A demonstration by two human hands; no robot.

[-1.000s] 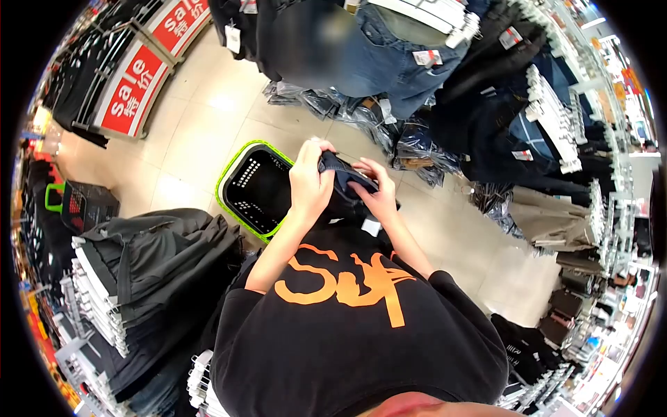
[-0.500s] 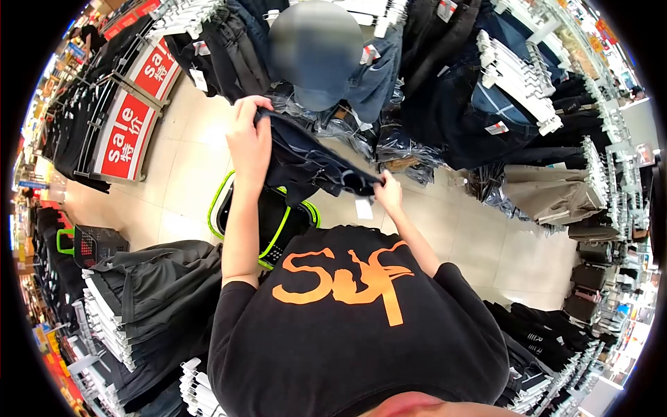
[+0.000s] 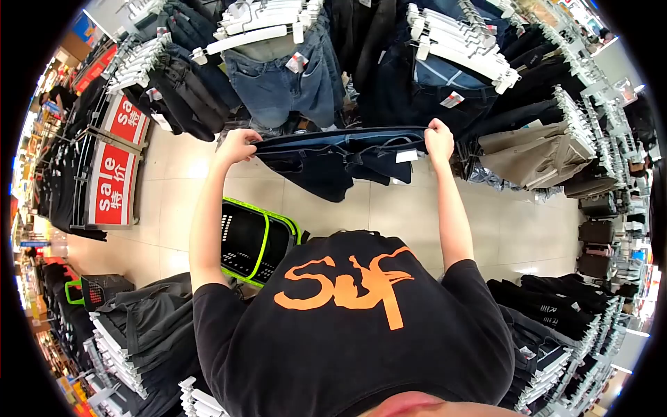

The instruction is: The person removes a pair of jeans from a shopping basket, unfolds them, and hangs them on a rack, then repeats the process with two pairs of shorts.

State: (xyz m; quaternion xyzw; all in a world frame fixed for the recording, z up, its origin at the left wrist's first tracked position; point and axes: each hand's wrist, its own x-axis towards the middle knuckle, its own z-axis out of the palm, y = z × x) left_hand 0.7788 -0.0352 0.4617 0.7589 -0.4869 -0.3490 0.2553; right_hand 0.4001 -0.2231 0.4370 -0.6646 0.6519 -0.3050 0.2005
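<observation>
I hold a pair of dark navy trousers (image 3: 333, 156) stretched out flat by the waistband at chest height. My left hand (image 3: 236, 146) grips the left end of the waistband and my right hand (image 3: 438, 136) grips the right end. A white tag (image 3: 406, 156) hangs from the waistband near my right hand. The trouser legs droop below the waistband. A black shopping basket with a green rim (image 3: 256, 240) stands on the floor beneath my left arm.
Racks of jeans (image 3: 281, 76) and dark trousers on white hangers (image 3: 458, 52) hang ahead. Beige trousers (image 3: 535, 153) hang at the right. Red sale signs (image 3: 111, 184) stand at the left. Dark folded garments (image 3: 139, 320) fill racks at lower left and lower right (image 3: 556, 313).
Both hands have risen from above the basket and moved apart, pulling the bunched trousers out flat by the waistband. The view has tilted up toward the hanging racks.
</observation>
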